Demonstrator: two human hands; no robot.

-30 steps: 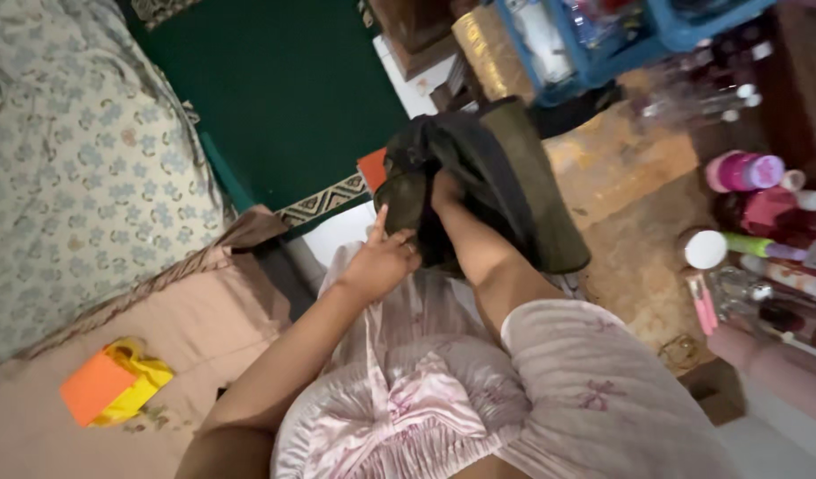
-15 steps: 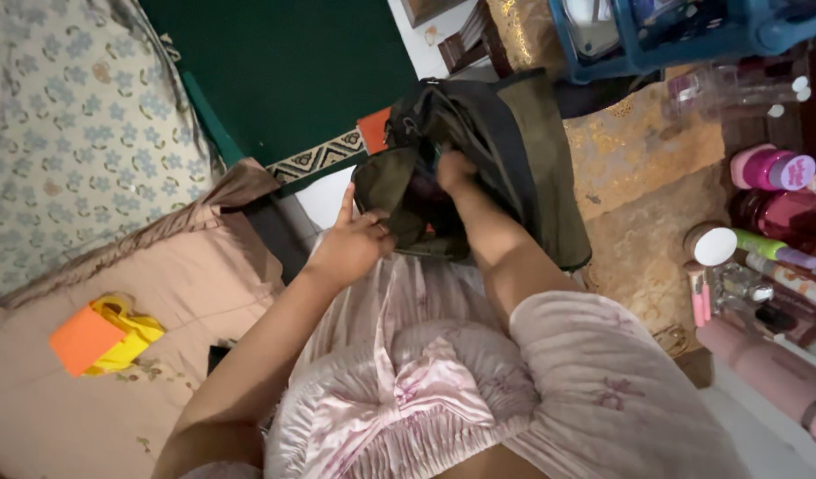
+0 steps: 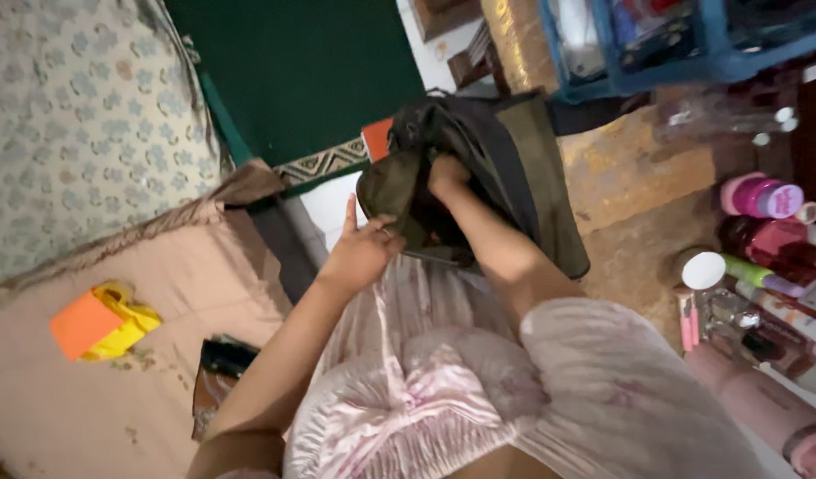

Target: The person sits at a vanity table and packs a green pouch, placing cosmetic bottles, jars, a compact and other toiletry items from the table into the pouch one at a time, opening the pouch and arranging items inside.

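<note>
— Where's the bag?
— The dark olive bag (image 3: 514, 186) sits in front of you, above your lap.
— And your hands?
— Your left hand (image 3: 362, 253) grips its open edge, forefinger raised; your right hand (image 3: 445, 175) reaches inside, fingers hidden, can't tell.

The right hand (image 3: 447, 174) has lifted slightly inside the bag (image 3: 479, 168).

Left hand (image 3: 362, 253) forefinger raised — right hand (image 3: 447, 176) curled, arm outstretched.
</note>
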